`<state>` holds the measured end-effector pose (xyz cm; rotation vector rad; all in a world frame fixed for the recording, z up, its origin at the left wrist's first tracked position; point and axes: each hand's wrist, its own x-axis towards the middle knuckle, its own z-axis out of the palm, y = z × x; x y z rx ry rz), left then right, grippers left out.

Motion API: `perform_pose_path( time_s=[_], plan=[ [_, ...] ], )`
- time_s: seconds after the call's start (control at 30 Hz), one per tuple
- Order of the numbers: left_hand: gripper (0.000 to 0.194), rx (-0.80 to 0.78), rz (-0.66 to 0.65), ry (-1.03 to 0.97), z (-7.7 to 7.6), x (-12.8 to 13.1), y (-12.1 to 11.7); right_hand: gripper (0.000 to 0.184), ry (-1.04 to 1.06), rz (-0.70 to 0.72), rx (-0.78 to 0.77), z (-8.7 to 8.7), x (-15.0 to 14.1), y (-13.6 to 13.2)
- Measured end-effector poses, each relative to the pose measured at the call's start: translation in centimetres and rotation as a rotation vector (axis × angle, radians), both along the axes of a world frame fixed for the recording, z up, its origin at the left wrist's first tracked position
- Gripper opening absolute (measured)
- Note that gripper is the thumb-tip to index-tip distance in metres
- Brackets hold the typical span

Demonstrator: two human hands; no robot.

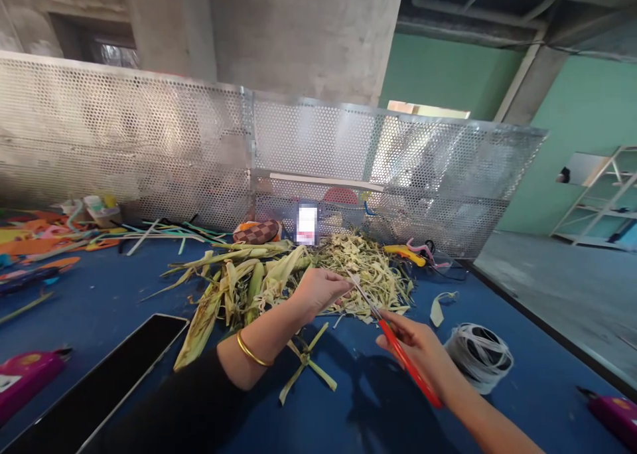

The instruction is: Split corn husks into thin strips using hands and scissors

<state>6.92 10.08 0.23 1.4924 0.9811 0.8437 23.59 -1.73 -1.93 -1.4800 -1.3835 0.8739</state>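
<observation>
My right hand (418,344) is closed round the red-handled scissors (405,361), whose narrow blades point up and left toward my left hand. The fingers of my left hand (321,291) are pinched together close to the blade tips; whatever lies between them is too small to make out. Just behind both hands spreads a heap of shredded corn husk (373,268). Longer corn husks (233,288) lie to the left of it. Below my left wrist, a small crossed piece of knotted husk strips (306,359) rests on the blue tabletop (318,421).
A spool of pale string (480,358) stands right of my right hand. A dark flat screen (109,381) lies at left. Magenta tools (30,381) sit at both near edges. A yellow tool (405,253) and a checkered pouch (256,231) lie before the perforated metal partition (318,135).
</observation>
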Motion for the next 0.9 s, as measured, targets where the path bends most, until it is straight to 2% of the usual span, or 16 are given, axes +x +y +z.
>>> perform_pose_path(
  time_s=[0.1, 0.17, 0.23, 0.33, 0.43, 0.6, 0.67, 0.73, 0.8, 0.9],
  plan=[
    [0.019, -0.023, -0.003, -0.004, 0.3, 0.0, -0.3, 0.048, -0.069, 0.021, -0.012, -0.1, 0.3, 0.0],
    [0.016, -0.059, 0.003, -0.034, 0.7, -0.1, -0.4, 0.050, -0.160, -0.016, -0.016, -0.1, 0.6, 0.1],
    [0.013, -0.118, 0.009, -0.098, 1.3, -0.2, -0.6, 0.047, -0.366, -0.089, 0.016, 0.0, 1.0, 0.0],
    [0.008, -0.218, 0.015, -0.209, 2.7, -0.6, -0.8, 0.039, -0.823, -0.161, 0.053, 0.2, 1.6, -0.1],
    [0.003, -0.220, 0.022, -0.271, 4.2, -1.3, -1.4, 0.038, -1.155, -0.130, -0.052, 0.3, 1.9, -0.1],
    [0.006, -0.130, 0.082, -0.389, 6.0, -1.7, -2.7, 0.026, -1.337, -0.016, -0.122, 0.5, 2.1, -0.3],
    [0.011, -0.085, 0.092, -0.425, 6.2, -1.5, -3.1, 0.022, -1.315, -0.042, -0.116, 1.0, 2.0, -0.5],
    [0.012, -0.021, 0.109, -0.436, 6.0, -1.2, -3.3, 0.023, -1.136, -0.118, -0.012, 1.9, 1.3, -0.6],
    [0.012, 0.051, 0.149, -0.425, 5.6, -0.8, -3.6, 0.033, -0.763, -0.162, 0.169, 3.1, -0.2, -0.3],
    [0.016, 0.068, 0.180, -0.436, 4.9, -0.3, -4.0, 0.035, -0.169, -0.061, 0.217, 4.5, -3.3, 0.9]
  ],
)
